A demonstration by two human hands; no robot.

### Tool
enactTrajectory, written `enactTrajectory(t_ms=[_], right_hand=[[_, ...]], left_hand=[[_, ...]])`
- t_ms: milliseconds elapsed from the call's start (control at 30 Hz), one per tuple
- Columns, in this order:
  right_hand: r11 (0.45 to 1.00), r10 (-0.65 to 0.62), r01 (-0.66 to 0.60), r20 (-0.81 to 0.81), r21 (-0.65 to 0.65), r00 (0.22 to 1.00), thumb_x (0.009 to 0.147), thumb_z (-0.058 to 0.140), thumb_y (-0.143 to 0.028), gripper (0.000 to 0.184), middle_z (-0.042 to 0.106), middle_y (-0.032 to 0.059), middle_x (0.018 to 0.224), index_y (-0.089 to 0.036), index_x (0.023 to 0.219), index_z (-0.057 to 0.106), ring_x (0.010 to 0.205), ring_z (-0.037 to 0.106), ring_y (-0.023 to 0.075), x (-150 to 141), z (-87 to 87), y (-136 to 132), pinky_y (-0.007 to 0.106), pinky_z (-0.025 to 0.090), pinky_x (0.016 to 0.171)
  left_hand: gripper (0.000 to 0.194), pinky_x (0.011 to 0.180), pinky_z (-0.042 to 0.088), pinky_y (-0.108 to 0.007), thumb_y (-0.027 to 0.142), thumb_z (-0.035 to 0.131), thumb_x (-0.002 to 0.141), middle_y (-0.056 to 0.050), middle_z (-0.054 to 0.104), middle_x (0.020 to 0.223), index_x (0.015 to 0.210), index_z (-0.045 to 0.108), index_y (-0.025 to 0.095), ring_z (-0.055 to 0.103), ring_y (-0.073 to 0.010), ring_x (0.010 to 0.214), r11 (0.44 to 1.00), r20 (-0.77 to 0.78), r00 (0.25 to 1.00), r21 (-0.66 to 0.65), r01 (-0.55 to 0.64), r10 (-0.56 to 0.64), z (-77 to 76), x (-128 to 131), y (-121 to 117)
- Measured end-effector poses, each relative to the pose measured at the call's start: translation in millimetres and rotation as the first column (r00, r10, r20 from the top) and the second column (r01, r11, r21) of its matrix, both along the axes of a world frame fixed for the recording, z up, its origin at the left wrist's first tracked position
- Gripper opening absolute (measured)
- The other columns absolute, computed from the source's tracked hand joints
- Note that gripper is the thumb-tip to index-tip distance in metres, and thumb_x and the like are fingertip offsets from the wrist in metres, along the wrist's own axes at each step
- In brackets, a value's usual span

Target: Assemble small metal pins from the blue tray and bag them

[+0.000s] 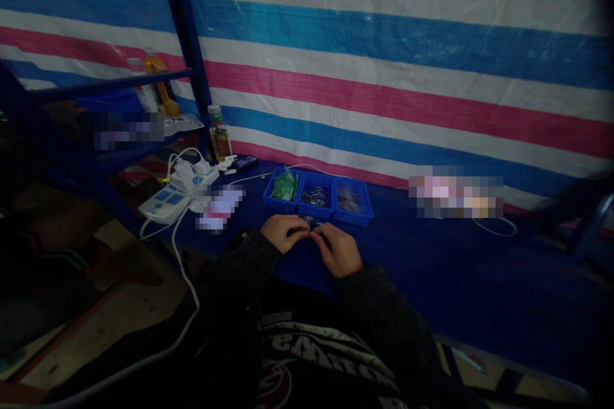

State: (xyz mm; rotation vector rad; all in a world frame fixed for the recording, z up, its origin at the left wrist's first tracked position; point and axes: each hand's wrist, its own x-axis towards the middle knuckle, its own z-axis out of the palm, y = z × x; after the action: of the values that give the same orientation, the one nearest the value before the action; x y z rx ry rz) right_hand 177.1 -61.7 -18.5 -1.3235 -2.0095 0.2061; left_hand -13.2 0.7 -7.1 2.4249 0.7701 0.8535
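Note:
My left hand (284, 233) and my right hand (339, 250) meet at the fingertips over the blue tabletop (307, 270). Both are closed in a pinch; whatever lies between the fingers is too small to make out. Just beyond the fingertips, several thin, shiny metal pieces (313, 221) lie in front of the bins. Three joined blue bins stand behind them. Green plastic pieces (284, 186) fill the left bin, slim dark metal pieces (315, 196) are in the middle bin (315, 210), and small pieces (350, 200) that I cannot identify are in the right one.
On the left sit a white power strip (167, 202) with plugs and a blurred phone-like screen (220, 209). A bottle (220, 137) stands by the blue metal frame (185, 25). A white cable (189, 275) hangs off the edge. Striped sheeting (384, 64) closes the back.

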Motion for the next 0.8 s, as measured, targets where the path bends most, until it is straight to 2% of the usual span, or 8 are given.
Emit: enactTrajectory(t_ms=[267, 600, 800], right_hand=[[1.0, -0.002, 0.002, 0.004, 0.008, 1.0, 0.099, 0.045, -0.031, 0.022, 0.068, 0.0033, 0.087, -0.022, 0.09, 0.064, 0.081, 0.066, 0.0167, -0.2, -0.2, 0.5, 0.026, 0.046, 0.076], [1.0, -0.007, 0.007, 0.018, -0.021, 1.0, 0.1, 0.042, -0.032, 0.027, 0.068, 0.0046, 0.087, -0.022, 0.09, 0.065, 0.081, 0.065, 0.0172, -0.3, 0.7, 0.7, 0.026, 0.046, 0.076], [0.999, -0.012, 0.013, 0.032, -0.034, 0.999, 0.1, 0.04, -0.031, 0.029, 0.068, 0.0043, 0.087, -0.022, 0.09, 0.065, 0.081, 0.064, 0.0167, 0.9, -0.4, 0.7, 0.025, 0.046, 0.075]], left_hand=[[0.02, 0.076, 0.047, -0.023, 0.027, 0.054, 0.094, -0.004, 0.072, 0.088, 0.094, 0.071, 0.017, 0.066, -0.0145, 0.081, 1.0, -0.018, 1.0, 0.015, 0.024, -0.023, 1.8, -0.7, 0.5], [0.023, 0.07, 0.046, -0.022, 0.025, 0.048, 0.096, -0.001, 0.068, 0.073, 0.092, 0.07, 0.017, 0.063, -0.013, 0.068, 0.999, -0.057, 0.998, -0.037, 0.033, -0.035, 5.1, -0.6, -0.9], [0.022, 0.075, 0.048, -0.021, 0.026, 0.051, 0.095, -0.002, 0.072, 0.082, 0.092, 0.071, 0.018, 0.067, -0.0135, 0.077, 0.999, -0.017, 1.0, -0.04, 0.026, -0.027, 6.5, -0.2, -2.2]])
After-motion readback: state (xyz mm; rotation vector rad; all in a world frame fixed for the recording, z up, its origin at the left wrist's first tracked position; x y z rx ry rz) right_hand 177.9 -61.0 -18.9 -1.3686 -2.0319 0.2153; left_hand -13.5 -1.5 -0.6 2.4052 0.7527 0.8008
